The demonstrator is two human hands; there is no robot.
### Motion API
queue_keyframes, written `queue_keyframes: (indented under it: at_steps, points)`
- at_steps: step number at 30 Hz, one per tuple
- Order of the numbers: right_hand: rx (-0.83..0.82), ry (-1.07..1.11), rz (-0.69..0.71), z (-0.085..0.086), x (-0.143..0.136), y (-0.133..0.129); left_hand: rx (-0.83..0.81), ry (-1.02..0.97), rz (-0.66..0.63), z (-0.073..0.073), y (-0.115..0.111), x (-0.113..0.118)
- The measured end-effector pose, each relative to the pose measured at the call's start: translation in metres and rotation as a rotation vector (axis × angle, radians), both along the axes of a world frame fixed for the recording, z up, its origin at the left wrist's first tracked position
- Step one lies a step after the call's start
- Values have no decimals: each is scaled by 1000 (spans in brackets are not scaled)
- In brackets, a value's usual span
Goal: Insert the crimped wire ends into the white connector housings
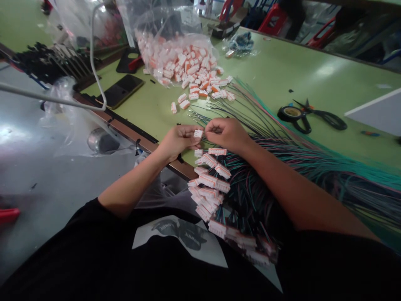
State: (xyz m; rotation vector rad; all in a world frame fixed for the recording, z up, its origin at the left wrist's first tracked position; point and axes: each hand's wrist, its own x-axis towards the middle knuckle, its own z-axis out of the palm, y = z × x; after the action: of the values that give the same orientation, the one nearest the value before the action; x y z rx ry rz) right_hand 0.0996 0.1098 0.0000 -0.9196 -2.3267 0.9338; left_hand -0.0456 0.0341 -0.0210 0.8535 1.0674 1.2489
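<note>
Between the thumb and fingers of my left hand [179,141] is a white connector housing [198,133]. Right beside it, my right hand [228,133] is closed in a pinch; a thin wire seems to be in its fingertips, though they mostly hide it. Below both hands hang many wired connectors [209,180], white with orange strips, stacked toward my lap. Their dark, green and pink wires [291,154] run off to the right under my right forearm. Loose wire ends [196,115] lie on the table just beyond my hands.
A clear plastic bag [150,46] spills loose white-and-orange connectors [194,69] at the back. A phone [120,91] lies left. Scissors [328,118] and a roll of black tape [290,113] lie right. A bent metal rod [92,54] juts in from the left, near the table edge.
</note>
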Motion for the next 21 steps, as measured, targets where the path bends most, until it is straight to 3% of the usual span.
queue_keyframes:
  at_steps: [8,15,21]
  points:
    - [15,-25,-18,-3,-1,1,-2,38,-1,2,-1,1]
    - [-115,-96,76,5,7,12,89,99,-5,0,-3,2]
    - [-267,-95,102,7,16,21,30,155,-60,5,-6,2]
